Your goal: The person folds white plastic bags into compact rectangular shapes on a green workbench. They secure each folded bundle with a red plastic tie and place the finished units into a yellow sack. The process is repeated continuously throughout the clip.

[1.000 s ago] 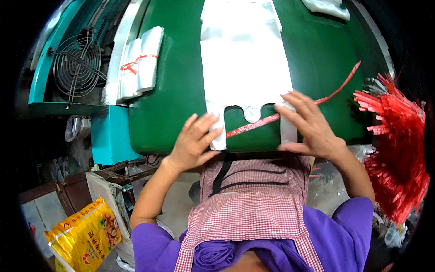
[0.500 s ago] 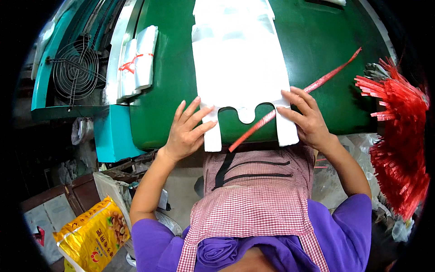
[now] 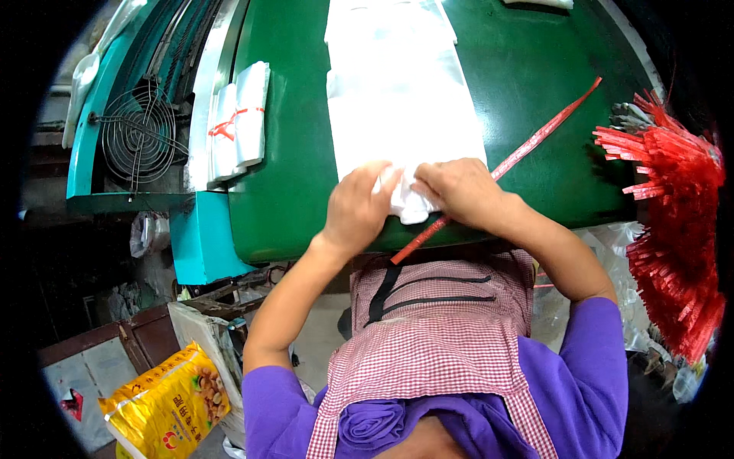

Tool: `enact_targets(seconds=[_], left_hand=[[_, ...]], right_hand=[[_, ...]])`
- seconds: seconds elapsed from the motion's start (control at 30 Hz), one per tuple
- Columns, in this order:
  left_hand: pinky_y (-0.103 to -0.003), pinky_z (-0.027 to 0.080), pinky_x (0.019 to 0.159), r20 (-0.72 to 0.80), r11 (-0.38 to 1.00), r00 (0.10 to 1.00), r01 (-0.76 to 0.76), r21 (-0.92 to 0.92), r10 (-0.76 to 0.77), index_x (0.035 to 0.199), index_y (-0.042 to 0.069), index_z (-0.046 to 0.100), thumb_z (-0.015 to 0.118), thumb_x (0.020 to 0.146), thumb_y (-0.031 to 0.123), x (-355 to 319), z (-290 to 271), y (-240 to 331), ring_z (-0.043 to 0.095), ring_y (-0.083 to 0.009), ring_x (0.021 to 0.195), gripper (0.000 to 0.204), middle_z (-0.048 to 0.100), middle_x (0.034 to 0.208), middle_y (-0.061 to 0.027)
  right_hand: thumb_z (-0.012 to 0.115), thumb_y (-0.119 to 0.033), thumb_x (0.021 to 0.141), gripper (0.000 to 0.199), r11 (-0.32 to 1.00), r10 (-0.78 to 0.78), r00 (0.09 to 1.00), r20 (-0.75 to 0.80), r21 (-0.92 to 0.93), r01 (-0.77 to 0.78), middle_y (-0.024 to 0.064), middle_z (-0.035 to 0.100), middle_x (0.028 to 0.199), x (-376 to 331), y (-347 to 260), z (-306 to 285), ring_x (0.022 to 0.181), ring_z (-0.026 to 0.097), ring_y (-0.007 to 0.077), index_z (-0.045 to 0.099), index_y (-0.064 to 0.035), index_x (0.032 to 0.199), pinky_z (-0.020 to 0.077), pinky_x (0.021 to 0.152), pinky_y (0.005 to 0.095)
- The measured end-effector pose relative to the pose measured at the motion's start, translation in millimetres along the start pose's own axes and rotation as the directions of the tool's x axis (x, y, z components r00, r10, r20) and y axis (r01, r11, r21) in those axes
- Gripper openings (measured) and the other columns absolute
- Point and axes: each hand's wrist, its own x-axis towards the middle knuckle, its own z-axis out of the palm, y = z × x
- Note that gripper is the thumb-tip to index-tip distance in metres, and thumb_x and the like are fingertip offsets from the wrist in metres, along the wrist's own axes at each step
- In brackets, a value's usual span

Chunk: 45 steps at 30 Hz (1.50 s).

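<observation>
A stack of white plastic vest bags point(image 3: 405, 107) lies lengthwise on the green tabletop point(image 3: 294, 153), its near end bunched up between my hands. My left hand point(image 3: 358, 203) is closed on the left side of that end, and my right hand point(image 3: 466, 191) is closed on the right side. Folded handles and the tab form a crumpled lump between them. A red plastic strip point(image 3: 547, 131) runs slantwise under the stack, one end toward the far right. Its other end point(image 3: 413, 243) pokes out below my right hand at the table's front edge.
At the left, a white bag bundle point(image 3: 248, 115) is tied with red strip. A wire fan guard point(image 3: 139, 138) sits in the teal frame point(image 3: 200, 237). Many red strips point(image 3: 677, 237) hang at the right. A yellow packet point(image 3: 164, 402) lies lower left.
Both hands have moved inward from the two bag handles. The flat handles and middle tab are now folded up and bunched between the hands.
</observation>
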Motion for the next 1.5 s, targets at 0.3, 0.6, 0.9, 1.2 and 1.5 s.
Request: enact_targets(seconds=[0.3, 0.6, 0.9, 1.2, 1.5], left_hand=[[-0.037, 0.052, 0.073, 0.183, 0.961, 0.981, 0.110, -0.255, -0.064, 0.100, 0.005, 0.065, 0.060, 0.081, 0.004, 10, 6, 14, 0.065, -0.0281, 0.085, 0.020, 0.067, 0.098, -0.0125], [-0.037, 0.050, 0.083, 0.098, 0.999, 0.995, -0.006, 0.042, 0.002, 0.116, 0.008, 0.060, 0.070, 0.077, 0.014, 34, 1, -15, 0.059, -0.0300, 0.102, 0.040, 0.057, 0.121, -0.0136], [-0.037, 0.051, 0.075, 0.342, 0.993, 0.936, 0.106, -0.053, -0.082, 0.103, 0.002, 0.059, 0.062, 0.069, -0.001, 35, 2, -12, 0.061, -0.0307, 0.091, 0.034, 0.062, 0.103, -0.0128], [-0.055, 0.033, 0.101, 0.600, 0.913, 0.772, 0.066, -0.403, 0.209, 0.095, 0.010, 0.064, 0.067, 0.072, 0.006, 11, -45, -9, 0.045, -0.0335, 0.124, 0.023, 0.055, 0.125, -0.0112], [-0.049, 0.032, 0.104, 0.417, 0.959, 0.863, -0.257, -0.121, 0.284, 0.090, 0.011, 0.065, 0.065, 0.070, 0.011, 76, -48, -4, 0.050, -0.0292, 0.119, 0.020, 0.057, 0.121, -0.0081]], right_hand=[[0.052, -0.019, 0.089, 0.047, 0.987, -0.094, 0.984, -0.149, -0.143, 0.072, 0.0218, 0.044, 0.138, 6, 32, -8, 0.131, 0.039, 0.0339, 0.046, 0.0042, 0.130, 0.0309, 0.109, 0.0424], [0.063, -0.033, 0.084, 0.060, 0.962, -0.196, 0.965, -0.173, -0.223, 0.156, 0.0233, 0.038, 0.142, -3, 25, 12, 0.134, 0.035, 0.0356, 0.046, 0.0035, 0.129, 0.0309, 0.109, 0.0454], [0.053, -0.019, 0.096, 0.045, 0.204, 0.263, 0.948, 0.179, 0.950, -0.236, 0.0168, 0.048, 0.135, -63, -19, 10, 0.124, 0.050, 0.0280, 0.040, 0.0073, 0.131, 0.0410, 0.104, 0.0378], [0.056, 0.004, 0.082, 0.048, 0.443, 0.133, 0.984, 0.122, 0.881, -0.169, 0.0125, 0.059, 0.124, -35, 19, -21, 0.114, 0.057, 0.0238, 0.053, -0.0039, 0.129, 0.0474, 0.097, 0.0349], [0.052, -0.008, 0.082, 0.042, 0.828, -0.537, 0.829, 0.155, -0.090, 0.553, 0.0145, 0.046, 0.139, -19, 53, -25, 0.132, 0.041, 0.0277, 0.055, -0.0031, 0.124, 0.0303, 0.112, 0.0432]])
